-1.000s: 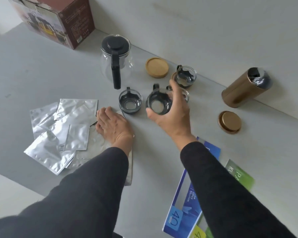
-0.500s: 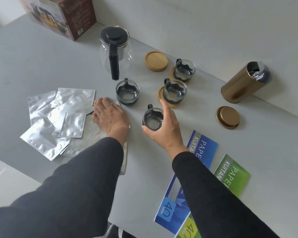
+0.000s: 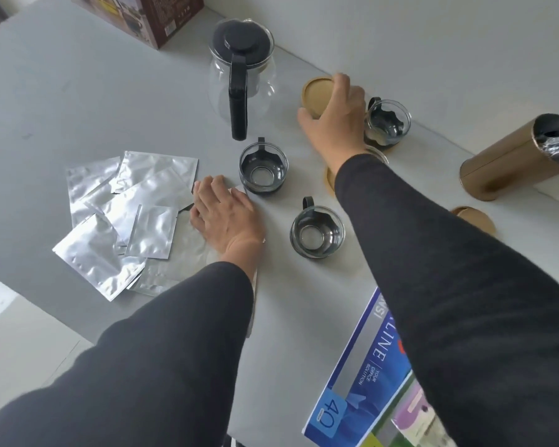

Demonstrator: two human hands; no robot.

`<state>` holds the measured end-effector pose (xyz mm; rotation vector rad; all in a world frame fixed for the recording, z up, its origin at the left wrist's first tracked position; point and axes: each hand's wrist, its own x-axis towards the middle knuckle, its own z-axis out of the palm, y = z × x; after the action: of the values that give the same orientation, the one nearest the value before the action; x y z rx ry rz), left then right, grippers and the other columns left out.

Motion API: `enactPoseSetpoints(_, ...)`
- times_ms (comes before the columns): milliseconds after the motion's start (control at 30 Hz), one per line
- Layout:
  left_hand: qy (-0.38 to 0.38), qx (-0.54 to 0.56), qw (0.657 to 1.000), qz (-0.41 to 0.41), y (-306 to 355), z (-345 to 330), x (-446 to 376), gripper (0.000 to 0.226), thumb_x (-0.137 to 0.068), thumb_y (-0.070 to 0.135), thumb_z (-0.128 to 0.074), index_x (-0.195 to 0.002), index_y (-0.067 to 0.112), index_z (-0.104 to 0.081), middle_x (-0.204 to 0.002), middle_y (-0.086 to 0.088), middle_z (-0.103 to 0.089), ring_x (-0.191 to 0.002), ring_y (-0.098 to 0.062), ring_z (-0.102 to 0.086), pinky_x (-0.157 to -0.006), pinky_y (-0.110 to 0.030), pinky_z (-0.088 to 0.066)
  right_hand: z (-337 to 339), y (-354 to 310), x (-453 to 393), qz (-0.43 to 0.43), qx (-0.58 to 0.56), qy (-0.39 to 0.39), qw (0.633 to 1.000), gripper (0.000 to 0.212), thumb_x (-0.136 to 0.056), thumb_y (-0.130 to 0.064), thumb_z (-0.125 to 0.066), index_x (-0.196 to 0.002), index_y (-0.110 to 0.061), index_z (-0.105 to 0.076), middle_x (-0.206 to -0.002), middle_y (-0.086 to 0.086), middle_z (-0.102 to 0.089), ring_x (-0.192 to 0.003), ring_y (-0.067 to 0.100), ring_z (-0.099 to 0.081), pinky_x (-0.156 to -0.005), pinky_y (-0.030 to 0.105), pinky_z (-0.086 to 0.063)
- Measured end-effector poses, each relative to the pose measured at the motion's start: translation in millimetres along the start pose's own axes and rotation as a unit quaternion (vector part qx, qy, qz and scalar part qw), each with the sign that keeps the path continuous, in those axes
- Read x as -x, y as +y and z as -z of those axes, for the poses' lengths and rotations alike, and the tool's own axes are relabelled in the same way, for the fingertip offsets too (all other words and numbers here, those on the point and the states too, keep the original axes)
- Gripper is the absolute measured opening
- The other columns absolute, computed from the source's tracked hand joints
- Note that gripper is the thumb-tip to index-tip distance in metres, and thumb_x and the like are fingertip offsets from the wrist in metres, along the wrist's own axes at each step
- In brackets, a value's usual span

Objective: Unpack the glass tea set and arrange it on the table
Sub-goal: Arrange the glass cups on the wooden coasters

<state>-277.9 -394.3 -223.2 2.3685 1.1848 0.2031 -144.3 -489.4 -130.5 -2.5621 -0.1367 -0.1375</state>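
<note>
A grey table (image 3: 78,101) carries the set. Near its far edge stands the glass teapot (image 3: 241,72), upright, black lid on top, its black handle pointing toward the near edge. A brown carton (image 3: 152,14) sits at the far left corner, cut off by the frame.

Just right of the teapot lies a round bamboo coaster (image 3: 317,93), flat on the table. The right hand (image 3: 334,122) reaches over it with thumb and fingers curled round its rim, gripping it; whether it is lifted off the surface cannot be told. Right of that hand a glass cup (image 3: 387,123) stands on another coaster, its black handle toward the hand. A second coaster edge (image 3: 329,180) shows under the right sleeve, what rests on it mostly hidden.

Two more glass cups stand bare on the table: one (image 3: 263,171) just in front of the teapot handle, one (image 3: 317,232) nearer the person, both upright with handles pointing toward the far edge.

The left hand (image 3: 225,217) lies flat, fingers straight, on a foil sheet beside a loose heap of silver foil pouches (image 3: 123,214) toward the left edge.

Toward the right edge a gold tin (image 3: 517,162) lies on its side, long axis running left-near to right-far, its open mouth to the far right; its gold lid (image 3: 475,217) lies near it. Paper packs (image 3: 362,382) overhang the near edge.
</note>
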Motion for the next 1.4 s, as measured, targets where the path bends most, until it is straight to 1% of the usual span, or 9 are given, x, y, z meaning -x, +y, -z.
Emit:
enactPoseSetpoints(233,0.009,-0.011,1.000,0.014,4,-3,0,0.035,-0.096,0.028,-0.035,-0.130,0.024,-0.043,-0.145,0.006,-0.034,-0.143,-0.011,-0.019,-0.111,-0.034,-0.013,-19,9,-49,-0.090,0.050,-0.069,0.992,0.075,-0.078,-0.041,-0.065,-0.138,-0.011,-0.031,-0.138,0.017,-0.032,-0.130,0.033,-0.030,-0.100,0.034,-0.036)
enactPoseSetpoints(433,0.011,-0.018,1.000,0.017,4,-5,1,0.037,-0.096,0.029,-0.036,-0.132,0.023,-0.042,-0.145,0.005,-0.034,-0.143,-0.013,-0.019,-0.111,-0.035,-0.012,-22,17,-70,-0.136,0.065,-0.110,0.982,0.079,-0.078,-0.045,-0.065,-0.140,-0.009,-0.030,-0.141,0.018,-0.034,-0.132,0.034,-0.032,-0.104,0.038,-0.033)
enactPoseSetpoints(600,0.009,-0.020,1.000,0.015,4,-3,1,0.034,-0.096,0.028,-0.035,-0.129,0.024,-0.043,-0.144,0.005,-0.034,-0.142,-0.013,-0.020,-0.111,-0.035,-0.013,-24,24,-77,-0.140,0.076,-0.123,0.980,0.085,-0.075,-0.044,-0.071,-0.139,-0.006,-0.030,-0.140,0.019,-0.040,-0.131,0.035,-0.036,-0.104,0.040,-0.034)
enactPoseSetpoints(700,0.009,-0.021,1.000,0.014,4,-3,0,0.034,-0.096,0.029,-0.035,-0.129,0.024,-0.043,-0.144,0.005,-0.034,-0.142,-0.013,-0.021,-0.111,-0.034,-0.013,-20,24,-73,-0.118,0.078,-0.108,0.984,0.088,-0.071,-0.042,-0.074,-0.136,-0.006,-0.027,-0.135,0.021,-0.042,-0.127,0.036,-0.035,-0.100,0.042,-0.036)
enactPoseSetpoints(833,0.003,-0.019,1.000,0.013,5,-2,0,0.035,-0.097,0.029,-0.034,-0.130,0.024,-0.043,-0.144,0.005,-0.033,-0.142,-0.012,-0.019,-0.111,-0.035,-0.014,-8,25,-57,-0.027,0.119,-0.087,0.989,0.087,-0.066,-0.044,-0.075,-0.132,-0.007,-0.033,-0.125,0.019,-0.051,-0.120,0.035,-0.038,-0.094,0.042,-0.041)
enactPoseSetpoints(1033,0.000,-0.012,1.000,0.012,6,0,1,0.035,-0.097,0.028,-0.034,-0.131,0.022,-0.042,-0.145,0.003,-0.033,-0.142,-0.013,-0.019,-0.112,-0.036,-0.015,7,18,-30,0.104,0.189,-0.184,0.959,0.088,-0.060,-0.050,-0.075,-0.129,-0.011,-0.037,-0.123,0.014,-0.054,-0.124,0.036,-0.036,-0.099,0.042,-0.037)
enactPoseSetpoints(1167,0.006,-0.013,1.000,0.009,7,0,2,0.035,-0.097,0.028,-0.034,-0.130,0.022,-0.042,-0.144,0.003,-0.033,-0.142,-0.013,-0.020,-0.113,-0.036,-0.015,0,19,-15,0.114,0.213,-0.225,0.944,0.095,-0.061,-0.052,-0.077,-0.136,-0.014,-0.032,-0.128,0.014,-0.053,-0.128,0.034,-0.035,-0.102,0.043,-0.034)
enactPoseSetpoints(1267,0.009,-0.013,1.000,0.008,7,0,1,0.035,-0.097,0.029,-0.034,-0.130,0.022,-0.042,-0.144,0.003,-0.033,-0.142,-0.013,-0.020,-0.112,-0.036,-0.015,-5,21,-9,0.105,0.225,-0.224,0.942,0.095,-0.064,-0.052,-0.076,-0.139,-0.015,-0.030,-0.131,0.014,-0.053,-0.133,0.033,-0.031,-0.104,0.042,-0.032)
enactPoseSetpoints(1400,0.008,-0.019,1.000,0.004,5,-1,1,0.035,-0.097,0.030,-0.033,-0.130,0.023,-0.041,-0.144,0.003,-0.032,-0.141,-0.013,-0.020,-0.111,-0.035,-0.014,-10,22,-8,0.102,0.226,-0.218,0.944,0.092,-0.066,-0.052,-0.075,-0.136,-0.013,-0.033,-0.130,0.014,-0.055,-0.134,0.033,-0.031,-0.105,0.042,-0.031)
